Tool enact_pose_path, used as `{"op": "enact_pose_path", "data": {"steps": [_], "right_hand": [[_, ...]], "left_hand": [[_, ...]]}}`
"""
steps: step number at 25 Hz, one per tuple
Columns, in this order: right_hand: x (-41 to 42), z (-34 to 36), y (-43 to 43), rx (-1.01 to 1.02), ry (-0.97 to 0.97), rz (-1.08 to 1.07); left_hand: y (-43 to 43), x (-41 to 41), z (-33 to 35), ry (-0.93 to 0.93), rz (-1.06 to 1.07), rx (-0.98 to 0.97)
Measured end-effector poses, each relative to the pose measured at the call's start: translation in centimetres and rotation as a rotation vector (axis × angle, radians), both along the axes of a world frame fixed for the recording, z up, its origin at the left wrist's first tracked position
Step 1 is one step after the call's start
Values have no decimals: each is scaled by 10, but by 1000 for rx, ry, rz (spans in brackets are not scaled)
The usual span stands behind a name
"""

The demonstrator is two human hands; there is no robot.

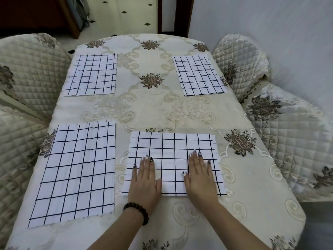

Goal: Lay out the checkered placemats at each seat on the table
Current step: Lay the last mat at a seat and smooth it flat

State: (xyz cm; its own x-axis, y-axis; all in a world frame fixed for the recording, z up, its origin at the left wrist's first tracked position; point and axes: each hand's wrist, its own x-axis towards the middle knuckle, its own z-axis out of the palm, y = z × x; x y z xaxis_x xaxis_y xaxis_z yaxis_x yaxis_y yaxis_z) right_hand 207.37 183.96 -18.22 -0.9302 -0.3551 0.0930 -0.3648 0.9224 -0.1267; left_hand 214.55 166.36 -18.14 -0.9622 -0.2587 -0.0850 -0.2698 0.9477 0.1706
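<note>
Several white placemats with black check lines lie flat on the table (149, 109), which wears a cream floral cloth. One placemat (91, 74) is at the far left, one (199, 75) at the far right, one (77, 174) at the near left. A wider placemat (173, 147) lies near the middle front. My left hand (146, 177) and my right hand (200, 174) rest palm down on its near half, fingers stretched flat and holding nothing.
Chairs with quilted cream covers flank the table: two on the left (30, 69) and two on the right (241, 60), (292, 138). A tiled floor and dark wooden door frame (180, 15) lie beyond the far edge.
</note>
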Motion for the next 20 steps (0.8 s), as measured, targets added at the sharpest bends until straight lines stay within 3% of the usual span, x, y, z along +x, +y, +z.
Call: {"op": "enact_pose_path", "data": {"steps": [4,20], "right_hand": [[52,-14,-31,-21,-124,75],[51,-24,17,53,-145,-131]], "left_hand": [[36,18,-6,-74,-91,89],[13,41,-19,-93,218,163]]}}
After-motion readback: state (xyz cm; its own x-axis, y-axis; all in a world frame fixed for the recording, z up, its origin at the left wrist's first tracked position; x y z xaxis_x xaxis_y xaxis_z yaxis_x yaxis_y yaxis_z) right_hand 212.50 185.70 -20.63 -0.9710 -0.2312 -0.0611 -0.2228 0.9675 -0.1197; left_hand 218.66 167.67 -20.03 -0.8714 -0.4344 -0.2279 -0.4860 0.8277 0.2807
